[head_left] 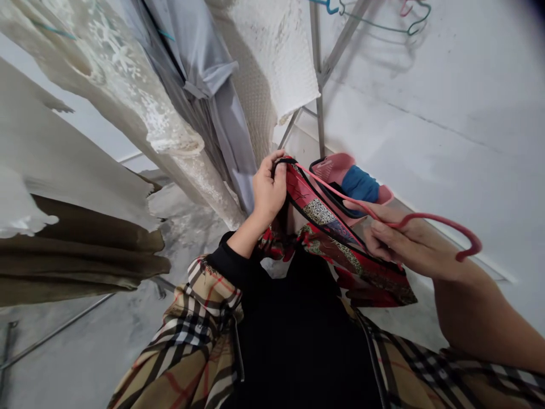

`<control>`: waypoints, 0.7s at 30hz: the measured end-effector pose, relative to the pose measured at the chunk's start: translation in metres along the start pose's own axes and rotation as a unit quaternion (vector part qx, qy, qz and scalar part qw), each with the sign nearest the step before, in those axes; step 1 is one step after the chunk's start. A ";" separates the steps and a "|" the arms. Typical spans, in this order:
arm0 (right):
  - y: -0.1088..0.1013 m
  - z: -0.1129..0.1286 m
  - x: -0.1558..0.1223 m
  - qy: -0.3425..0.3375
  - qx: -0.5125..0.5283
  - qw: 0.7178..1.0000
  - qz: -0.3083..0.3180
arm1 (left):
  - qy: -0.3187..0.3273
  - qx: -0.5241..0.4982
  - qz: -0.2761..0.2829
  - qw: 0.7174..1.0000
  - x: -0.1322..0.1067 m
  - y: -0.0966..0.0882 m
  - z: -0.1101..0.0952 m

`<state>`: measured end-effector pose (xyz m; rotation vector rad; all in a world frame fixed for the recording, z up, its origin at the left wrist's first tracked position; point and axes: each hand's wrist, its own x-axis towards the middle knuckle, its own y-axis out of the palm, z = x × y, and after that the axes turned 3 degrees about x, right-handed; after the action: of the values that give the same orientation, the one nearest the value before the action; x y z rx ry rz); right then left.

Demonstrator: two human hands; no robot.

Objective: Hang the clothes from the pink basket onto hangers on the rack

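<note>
A red patterned garment [361, 253] with black trim hangs in front of me, patchwork prints showing along its upper edge. My left hand [270, 184] pinches that black-trimmed edge at its far left end. In my right hand [392, 227] is a red clothes hanger [426, 217], its hook pointing right and its long arm running left along the garment's opening toward my left hand. The hanger's far end lies near the left fingers, at the black trim. The right fingers close around the hanger, and the lower ones also touch the garment's edge.
Beyond the garment, a pink basket [340, 165] holds blue cloth [361, 183]. A metal drying rack [318, 113] bears a white textured cloth [293, 62], grey trousers [213, 85] and lace fabric [140, 96]. Dark olive cloth [85, 250] hangs left. Green hanger [383, 25] sits upper right.
</note>
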<state>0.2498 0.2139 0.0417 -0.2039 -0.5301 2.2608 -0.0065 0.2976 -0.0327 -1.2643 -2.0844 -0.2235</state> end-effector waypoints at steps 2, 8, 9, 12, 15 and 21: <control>-0.005 -0.002 -0.006 0.032 -0.043 0.999 -0.009 | -0.033 0.010 0.021 0.999 0.006 -0.010 -0.001; -0.022 -0.028 -0.029 0.075 0.064 0.995 -0.002 | -0.167 -0.068 0.066 0.981 0.004 -0.020 -0.005; -0.024 -0.033 -0.030 0.056 0.110 0.992 -0.033 | -0.185 -0.087 0.071 0.976 0.002 -0.018 -0.007; -0.025 -0.044 -0.024 -0.061 0.216 0.955 -0.195 | -0.211 -0.124 0.088 0.966 -0.006 -0.014 -0.014; -0.029 -0.045 -0.014 -0.121 0.227 0.894 -0.366 | -0.220 -0.146 0.114 0.958 -0.010 -0.014 -0.026; -0.047 -0.066 -0.011 0.061 -0.231 0.878 -0.414 | -0.246 -0.171 0.134 0.945 -0.012 -0.023 -0.043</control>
<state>0.3090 0.2539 0.0027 -0.2865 -0.8857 1.2565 -0.0025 0.2567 -0.0037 -1.9635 -2.3111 -0.1608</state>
